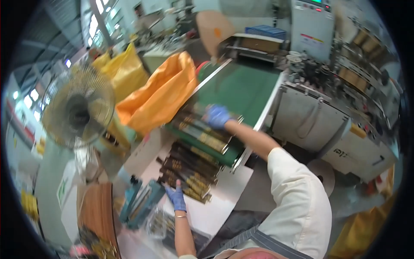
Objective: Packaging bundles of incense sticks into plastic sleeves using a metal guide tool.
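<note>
My right hand (217, 116), in a blue glove, reaches across to the green conveyor belt (246, 84). It is over dark, slim packets (200, 131) with gold print lying at the belt's near end; motion smears its fingers. On the white table (230, 185) below the belt, more dark and gold packets (189, 170) lie side by side in an overlapping row. My left hand (176, 198), also blue-gloved, is at the near left end of that row, thumb apart from the fingers. Its fingertips are beside the packets' ends, with nothing visibly gripped.
A teal tape-dispenser-like tool (144, 203) and a clear plastic bag (159, 223) are left of my left arm. An orange sack (161, 97) stands against the belt's left side, with a large fan (78, 110) farther left. Machinery (310, 118) lines the belt's right side.
</note>
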A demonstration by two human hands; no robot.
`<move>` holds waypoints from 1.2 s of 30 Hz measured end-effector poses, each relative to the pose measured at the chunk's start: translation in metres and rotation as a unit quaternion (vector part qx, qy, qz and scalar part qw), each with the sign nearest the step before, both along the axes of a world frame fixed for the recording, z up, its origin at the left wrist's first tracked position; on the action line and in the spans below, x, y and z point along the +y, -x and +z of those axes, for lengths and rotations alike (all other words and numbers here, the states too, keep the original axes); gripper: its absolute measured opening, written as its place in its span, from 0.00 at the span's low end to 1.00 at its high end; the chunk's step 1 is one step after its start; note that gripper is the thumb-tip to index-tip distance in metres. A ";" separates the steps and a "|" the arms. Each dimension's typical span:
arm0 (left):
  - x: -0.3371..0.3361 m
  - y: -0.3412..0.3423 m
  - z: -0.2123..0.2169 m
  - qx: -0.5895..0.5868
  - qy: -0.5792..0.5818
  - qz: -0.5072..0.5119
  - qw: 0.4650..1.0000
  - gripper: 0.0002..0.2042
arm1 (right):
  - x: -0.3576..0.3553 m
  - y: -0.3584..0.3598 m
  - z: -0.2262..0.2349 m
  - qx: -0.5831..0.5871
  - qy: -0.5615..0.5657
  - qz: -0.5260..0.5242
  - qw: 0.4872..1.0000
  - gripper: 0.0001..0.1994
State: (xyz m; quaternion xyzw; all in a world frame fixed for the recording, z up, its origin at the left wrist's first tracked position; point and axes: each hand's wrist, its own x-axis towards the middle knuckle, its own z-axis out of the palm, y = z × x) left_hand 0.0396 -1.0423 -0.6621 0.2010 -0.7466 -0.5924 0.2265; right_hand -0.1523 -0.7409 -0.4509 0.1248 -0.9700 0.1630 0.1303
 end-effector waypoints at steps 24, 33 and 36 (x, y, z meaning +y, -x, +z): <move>0.026 -0.017 0.066 -0.065 -0.451 -0.159 0.876 0.30 | -0.125 -0.143 -0.128 -0.644 0.628 0.084 0.428 0.23; 0.023 -0.091 0.185 0.204 -0.084 -0.230 0.948 0.53 | -0.123 -0.201 -0.032 -0.291 0.596 0.409 0.626 0.53; 0.033 -0.107 0.182 0.183 -0.305 -0.298 0.886 0.68 | -0.110 -0.205 -0.052 -0.242 0.507 0.465 0.684 0.63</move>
